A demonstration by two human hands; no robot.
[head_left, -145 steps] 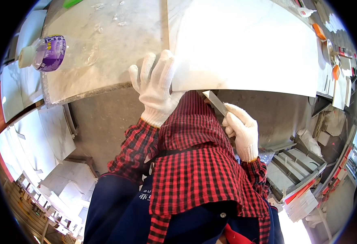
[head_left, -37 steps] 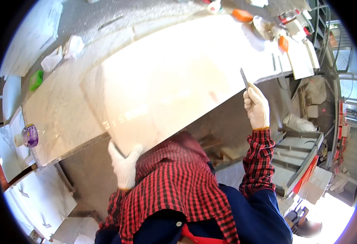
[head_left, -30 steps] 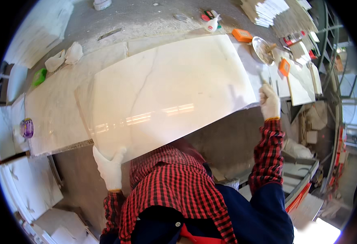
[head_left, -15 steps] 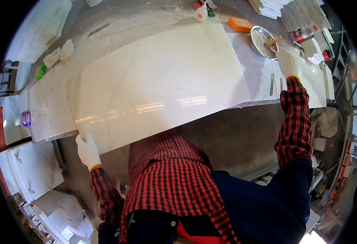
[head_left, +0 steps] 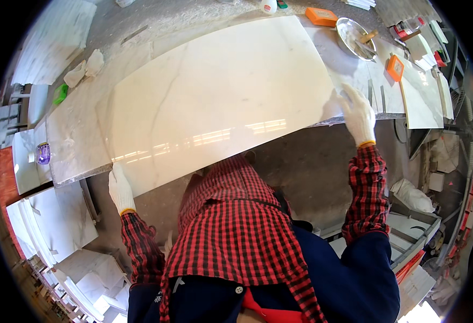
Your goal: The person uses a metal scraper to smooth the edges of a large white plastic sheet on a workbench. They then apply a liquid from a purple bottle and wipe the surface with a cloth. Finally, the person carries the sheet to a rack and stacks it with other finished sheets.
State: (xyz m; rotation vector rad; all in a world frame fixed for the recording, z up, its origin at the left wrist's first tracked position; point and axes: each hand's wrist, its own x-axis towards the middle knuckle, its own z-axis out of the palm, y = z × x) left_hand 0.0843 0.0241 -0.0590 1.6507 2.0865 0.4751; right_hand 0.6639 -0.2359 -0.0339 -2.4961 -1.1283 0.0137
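Grey concrete floor — bright daylight, cluttered stone workbench

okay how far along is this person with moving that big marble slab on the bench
Done: the marble slab lies mostly flat on the workbench. In hand: the left hand holds its near-left corner and the right hand its right edge. Left: its near edge overhangs the bench front.

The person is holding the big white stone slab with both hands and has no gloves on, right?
Not quite. In the head view, the left hand and the right hand both wear white gloves. The rest is right: both hands are on the big white stone slab, one at each end, over the worktable.
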